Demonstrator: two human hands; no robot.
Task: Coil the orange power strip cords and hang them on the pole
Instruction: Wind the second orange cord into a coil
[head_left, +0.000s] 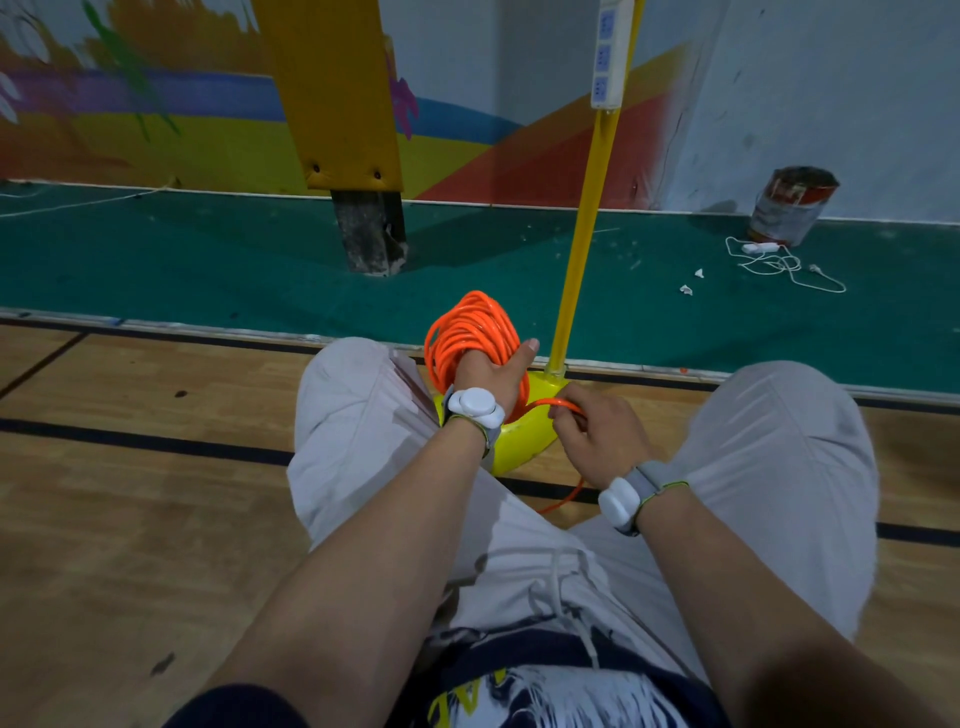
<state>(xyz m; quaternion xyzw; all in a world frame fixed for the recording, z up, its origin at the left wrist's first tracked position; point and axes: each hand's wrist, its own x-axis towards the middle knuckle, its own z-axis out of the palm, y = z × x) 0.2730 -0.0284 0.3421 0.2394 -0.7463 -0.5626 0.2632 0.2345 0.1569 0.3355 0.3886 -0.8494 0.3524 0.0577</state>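
A: What sits closest to the camera?

B: A dark printed shirt (524, 686) at the bottom edge, then pale trousers (519, 525) with the knees spread, and two bare forearms reaching forward over a wooden floor (130, 493). Each wrist wears a white band.

A: And the left hand?

B: The left hand (491, 371) is pushed through a coil of orange cord (470, 325), fingers hidden inside the loops, thumb sticking out and up on the right side. The coil is wrapped around the hand and stands upright.

A: The right hand?

B: The right hand (597, 434), just right of and below the left, pinches a loose strand of the same cord between thumb and fingertips, the rest of the fingers curled in. The strand runs from the coil to the pinch, then drops under the wrist to the floor between the legs.

A: What is beyond them?

B: Directly under both hands is the pole's yellow base (511, 447). The yellow pole (584, 218) rises just beyond the right hand, and a white power strip (610, 52) hangs against it near the top. Farther off lies green flooring (208, 270), with a paint can (792, 210) and a white cable (779, 262) well to the right, by the painted wall (156, 104).
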